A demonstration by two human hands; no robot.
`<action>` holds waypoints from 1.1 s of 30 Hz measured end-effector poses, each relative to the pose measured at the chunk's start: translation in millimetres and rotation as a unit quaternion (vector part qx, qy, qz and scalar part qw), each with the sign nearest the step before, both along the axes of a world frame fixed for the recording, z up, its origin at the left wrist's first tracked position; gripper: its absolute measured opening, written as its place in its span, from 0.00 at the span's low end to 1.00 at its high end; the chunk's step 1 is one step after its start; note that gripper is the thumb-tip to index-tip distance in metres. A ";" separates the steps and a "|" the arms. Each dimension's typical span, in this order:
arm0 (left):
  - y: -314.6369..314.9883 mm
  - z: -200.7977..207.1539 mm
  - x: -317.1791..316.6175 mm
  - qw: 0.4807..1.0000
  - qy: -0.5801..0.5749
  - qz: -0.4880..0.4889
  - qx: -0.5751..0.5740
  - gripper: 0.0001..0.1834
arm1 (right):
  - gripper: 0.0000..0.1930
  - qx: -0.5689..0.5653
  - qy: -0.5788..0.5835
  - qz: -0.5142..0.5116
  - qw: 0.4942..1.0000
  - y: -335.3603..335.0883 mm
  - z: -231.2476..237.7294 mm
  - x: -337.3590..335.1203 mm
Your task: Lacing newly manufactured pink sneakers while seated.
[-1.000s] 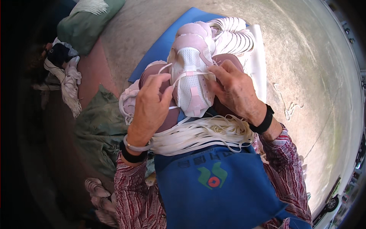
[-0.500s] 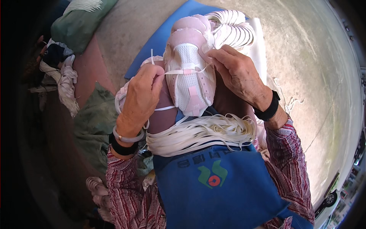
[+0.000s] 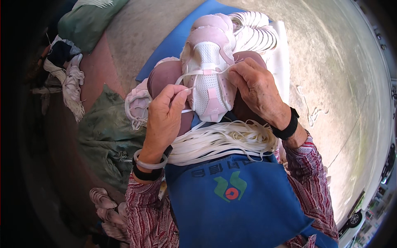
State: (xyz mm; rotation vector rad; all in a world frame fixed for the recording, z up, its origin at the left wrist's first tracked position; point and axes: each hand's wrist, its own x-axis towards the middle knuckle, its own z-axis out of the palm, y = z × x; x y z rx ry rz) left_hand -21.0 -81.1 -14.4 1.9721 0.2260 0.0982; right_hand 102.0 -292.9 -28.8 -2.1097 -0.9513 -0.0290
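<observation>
A pink and white shoe upper lies across my knees, its white mesh tongue facing up. One white shoelace runs across it through the pink tongue loop. My left hand pinches an end of that lace at the upper's left edge, while the lace bows up in a loop above the fingers. On the other side, my right hand is closed with thumb and fingers together on the lace at the right eyelet edge. A thick bundle of white laces rests on my lap over the blue apron.
A stack of shoe uppers lies beyond my knees on a blue sheet. More uppers are on the floor at lower left, near a green cloth. A full green sack stands far left. Loose laces lie on the floor at right.
My left hand has moved down and to the right, toward the eyelet edge, and the lace has gone from taut to looped. My right hand has stayed nearly in place.
</observation>
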 end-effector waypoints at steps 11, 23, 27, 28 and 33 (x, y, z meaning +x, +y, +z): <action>-1.1 -0.9 14.7 0.986 -0.069 0.059 0.139 0.11 | 0.04 -0.076 -0.057 0.062 0.994 6.7 15.0 10.4; -0.8 3.4 40.1 0.955 -0.186 0.021 0.229 0.09 | 0.03 -0.043 -0.059 0.046 0.996 16.5 10.4 15.0; 3.1 6.3 42.6 0.964 -0.148 0.001 0.221 0.09 | 0.07 0.033 0.131 0.008 0.991 11.6 9.0 14.2; 3.6 7.3 43.5 0.958 -0.151 -0.009 0.242 0.08 | 0.06 0.052 0.158 -0.012 0.986 11.2 4.5 12.9; 1.0 10.5 48.0 0.932 -0.158 -0.028 0.325 0.08 | 0.05 0.047 -0.007 -0.038 0.998 18.9 3.5 -3.5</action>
